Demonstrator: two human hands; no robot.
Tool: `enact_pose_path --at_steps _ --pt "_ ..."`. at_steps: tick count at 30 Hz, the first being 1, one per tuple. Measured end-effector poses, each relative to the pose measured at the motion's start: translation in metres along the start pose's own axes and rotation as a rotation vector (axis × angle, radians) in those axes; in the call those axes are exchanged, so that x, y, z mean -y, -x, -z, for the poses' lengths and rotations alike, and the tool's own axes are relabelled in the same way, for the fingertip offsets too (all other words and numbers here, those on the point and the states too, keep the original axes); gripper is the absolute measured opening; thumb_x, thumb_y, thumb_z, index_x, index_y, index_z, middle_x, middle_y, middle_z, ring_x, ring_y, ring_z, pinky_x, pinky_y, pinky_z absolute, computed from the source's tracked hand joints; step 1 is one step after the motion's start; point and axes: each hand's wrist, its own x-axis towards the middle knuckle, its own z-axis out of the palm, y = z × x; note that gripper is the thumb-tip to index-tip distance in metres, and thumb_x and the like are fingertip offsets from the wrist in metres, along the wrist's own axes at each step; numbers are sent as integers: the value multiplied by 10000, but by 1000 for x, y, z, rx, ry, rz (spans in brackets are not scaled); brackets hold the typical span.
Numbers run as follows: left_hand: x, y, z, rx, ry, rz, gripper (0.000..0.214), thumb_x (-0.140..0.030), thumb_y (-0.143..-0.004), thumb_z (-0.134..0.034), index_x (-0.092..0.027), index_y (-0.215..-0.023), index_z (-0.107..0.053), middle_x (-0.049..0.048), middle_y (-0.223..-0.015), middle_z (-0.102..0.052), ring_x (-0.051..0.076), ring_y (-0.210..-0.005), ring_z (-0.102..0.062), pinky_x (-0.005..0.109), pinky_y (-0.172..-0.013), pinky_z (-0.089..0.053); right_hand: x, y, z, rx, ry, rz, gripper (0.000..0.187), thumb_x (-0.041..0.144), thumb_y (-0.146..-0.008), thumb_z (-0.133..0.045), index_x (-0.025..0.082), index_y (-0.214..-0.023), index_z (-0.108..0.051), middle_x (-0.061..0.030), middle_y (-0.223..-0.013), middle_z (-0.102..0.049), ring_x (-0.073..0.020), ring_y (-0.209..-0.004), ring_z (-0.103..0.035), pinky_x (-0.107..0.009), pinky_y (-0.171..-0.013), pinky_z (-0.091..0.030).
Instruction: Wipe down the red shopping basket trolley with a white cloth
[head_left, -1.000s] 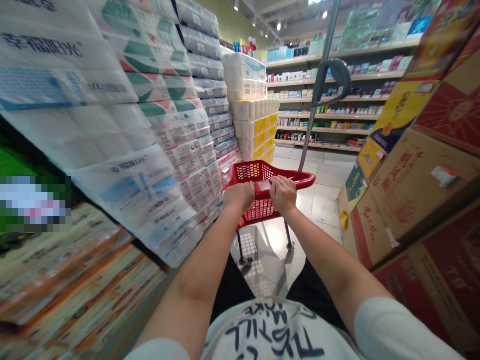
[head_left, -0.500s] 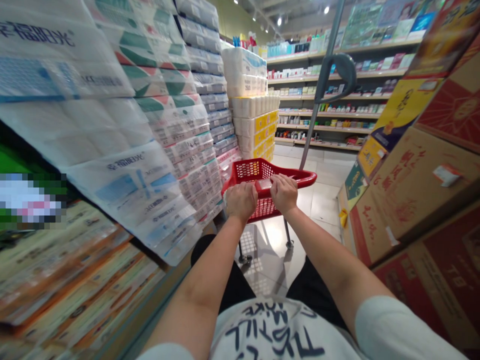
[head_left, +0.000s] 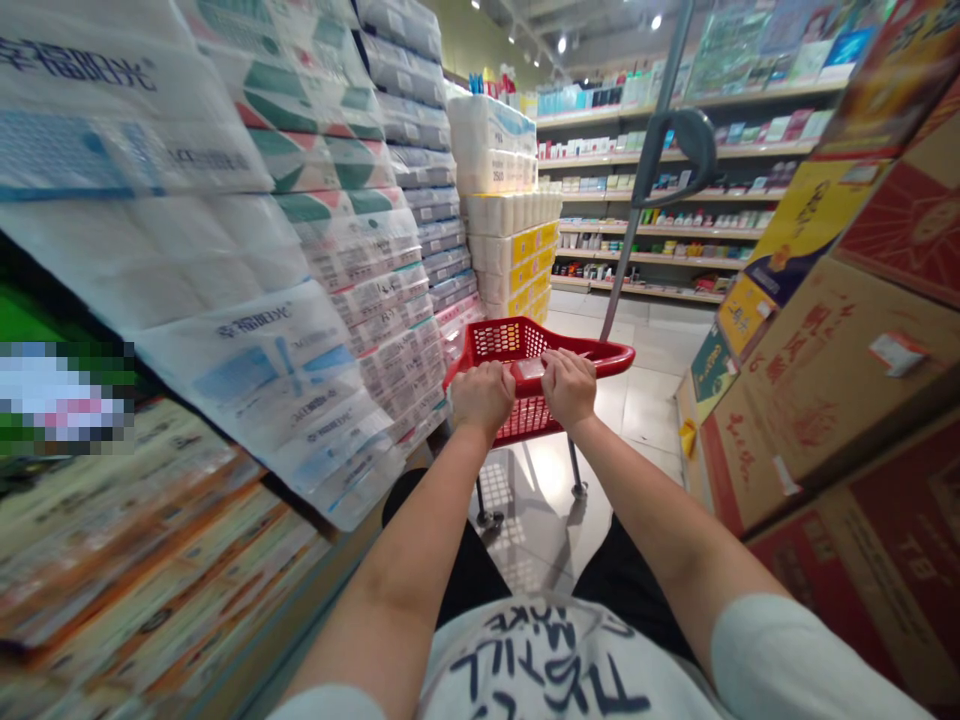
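In front of me stands a red plastic shopping cart (head_left: 525, 415) with a perforated basket and thin metal legs on castors. My left hand (head_left: 484, 397) is wrapped round the left part of its red handle (head_left: 616, 357). Just to the right, my right hand (head_left: 569, 385) is closed round the same handle, with a small pale label (head_left: 528, 370) between the two. The fingertips of both hands curl out of sight over the bar. A grey pole (head_left: 624, 262) with a loop-shaped grey grip (head_left: 694, 150) rises beyond the cart's right side.
Wrapped tissue packs (head_left: 262, 370) are stacked high along the left, with white and yellow paper packs (head_left: 517, 260) farther on. Cardboard cartons (head_left: 795, 370) line the right. Shelves of small goods (head_left: 660, 228) stand across the back, beyond the tiled floor (head_left: 645, 400).
The view has barely shifted. Both hands stay on the cart handle, and the surrounding stacks and shelves look almost the same as before.
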Motion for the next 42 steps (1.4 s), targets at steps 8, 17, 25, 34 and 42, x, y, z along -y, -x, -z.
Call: enact_pose_path --at_steps 8,17,25,34,42 --pt "6 -26 15 510 89 130 492 -404 -915 -265 -178 -817 -690 121 -666 -685 257 -710 -661 370 -701 -460 2 0 -3 9 6 10 284 215 -925 -414 197 -1051 -668 -55 -1113 -689 -215 -1115 -579 -397 -1031 -316" --pt "5 -13 2 252 -54 66 460 -380 -930 -260 -173 -894 -670 130 -847 -710 249 -801 -669 357 -724 -445 -1 0 -1 19 -26 11 290 211 -924 -417 196 -1065 -669 -58 -1115 -688 -216 -1120 -578 -405 -1036 -322" --pt "10 6 -1 -31 -84 -139 423 -361 -952 -247 -174 -928 -626 113 -911 -682 243 -878 -639 369 -788 -417 0 2 -3 8 -16 36 275 210 -923 -429 190 -1063 -665 -50 -1127 -685 -210 -1123 -578 -384 -1025 -335" --pt "68 -9 7 120 209 -297 403 -436 -942 -300 -245 -946 -654 26 -915 -698 174 -842 -634 280 -742 -438 -3 1 -3 33 -37 85 283 205 -910 -442 199 -1095 -657 -45 -1159 -671 -209 -1140 -568 -387 -1032 -339" --pt "92 -15 -9 66 697 -18 505 -309 -918 -178 -173 -839 -658 52 -903 -708 155 -850 -635 288 -825 -486 3 -1 -8 5 -40 58 284 191 -889 -460 204 -1093 -656 -36 -1152 -674 -202 -1130 -573 -378 -1033 -342"
